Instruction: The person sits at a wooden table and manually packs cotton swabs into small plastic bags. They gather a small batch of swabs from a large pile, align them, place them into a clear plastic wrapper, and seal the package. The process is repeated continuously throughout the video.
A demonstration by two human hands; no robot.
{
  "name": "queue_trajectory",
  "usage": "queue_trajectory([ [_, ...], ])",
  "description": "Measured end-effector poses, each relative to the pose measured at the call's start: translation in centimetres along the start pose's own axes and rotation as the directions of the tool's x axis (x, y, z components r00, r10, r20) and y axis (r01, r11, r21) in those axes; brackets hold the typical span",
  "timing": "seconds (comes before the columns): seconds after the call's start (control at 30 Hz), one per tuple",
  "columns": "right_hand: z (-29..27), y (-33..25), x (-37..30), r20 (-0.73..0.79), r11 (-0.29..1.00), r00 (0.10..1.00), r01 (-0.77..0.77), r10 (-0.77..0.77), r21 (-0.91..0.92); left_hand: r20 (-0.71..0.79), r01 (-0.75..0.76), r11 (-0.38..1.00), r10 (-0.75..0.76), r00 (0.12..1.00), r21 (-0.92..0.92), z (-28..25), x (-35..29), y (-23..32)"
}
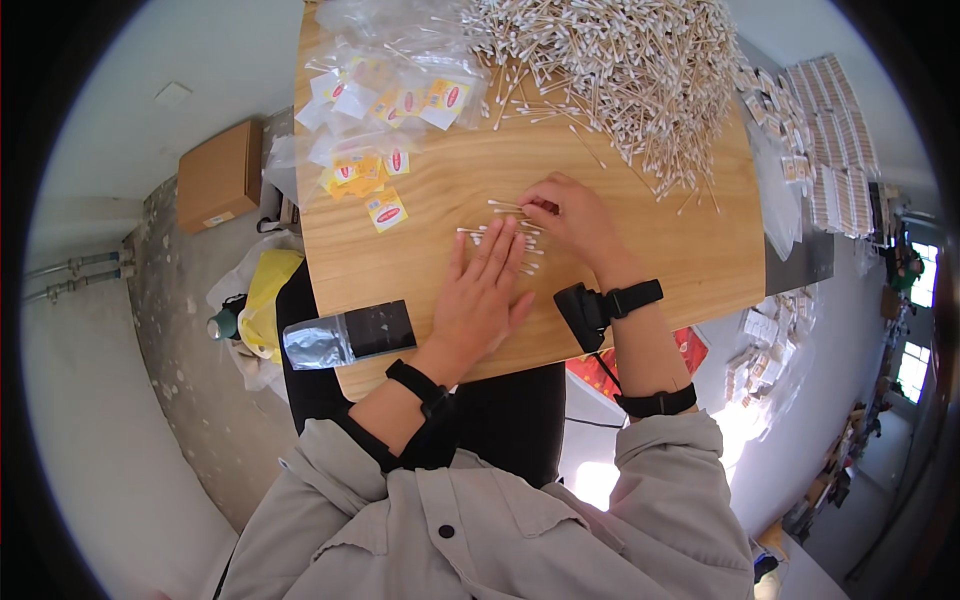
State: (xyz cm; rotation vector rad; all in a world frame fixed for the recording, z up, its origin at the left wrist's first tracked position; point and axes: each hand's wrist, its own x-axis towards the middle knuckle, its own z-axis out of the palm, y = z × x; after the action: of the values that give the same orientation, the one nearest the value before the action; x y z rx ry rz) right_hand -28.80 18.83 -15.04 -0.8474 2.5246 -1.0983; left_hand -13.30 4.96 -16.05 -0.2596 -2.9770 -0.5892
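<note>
A small group of cotton swabs (532,266) lies on the wooden table (640,250) in front of me. My left hand (482,285) rests flat over these swabs, fingers stretched forward, hiding the middle of several sticks. Just to its right, my right hand (572,218) has its thumb and forefinger pinched at the end of a cotton swab (503,206) at the far side of the group. A large heap of loose cotton swabs (640,85) covers the table's far right, a little beyond both hands.
Clear plastic bags (400,35) and yellow-and-white printed cards (386,210) lie at the far left. A black-and-silver pouch (380,328) sits at the near left edge. Bundled swab packs (835,130) are stacked right of the table. A cardboard box (215,178) stands left.
</note>
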Motion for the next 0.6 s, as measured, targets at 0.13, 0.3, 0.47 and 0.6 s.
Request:
queue_trajectory([
  [0.13,0.4,0.5,-1.0,-0.197,0.993,0.98,-0.01,0.033,0.116,-0.006,0.02,1.0,-0.02,1.0,-0.018,-0.3,0.0,0.0],
  [0.3,0.6,1.1,-4.0,-0.383,0.965,0.895,-0.155,0.228,0.212,0.0,0.073,0.997,-0.073,0.997,-0.018,-1.7,1.1,0.0],
  [0.47,3.4,0.6,-5.2,-0.545,0.847,0.766,0.0,0.342,0.532,0.06,0.016,1.0,-0.015,0.998,-0.025,-0.9,4.0,-0.6],
  [0.6,6.2,-0.7,-5.1,-0.515,0.697,0.758,0.113,0.4,0.708,0.167,-0.088,0.996,0.087,0.982,-0.005,-1.7,3.0,-1.1],
])
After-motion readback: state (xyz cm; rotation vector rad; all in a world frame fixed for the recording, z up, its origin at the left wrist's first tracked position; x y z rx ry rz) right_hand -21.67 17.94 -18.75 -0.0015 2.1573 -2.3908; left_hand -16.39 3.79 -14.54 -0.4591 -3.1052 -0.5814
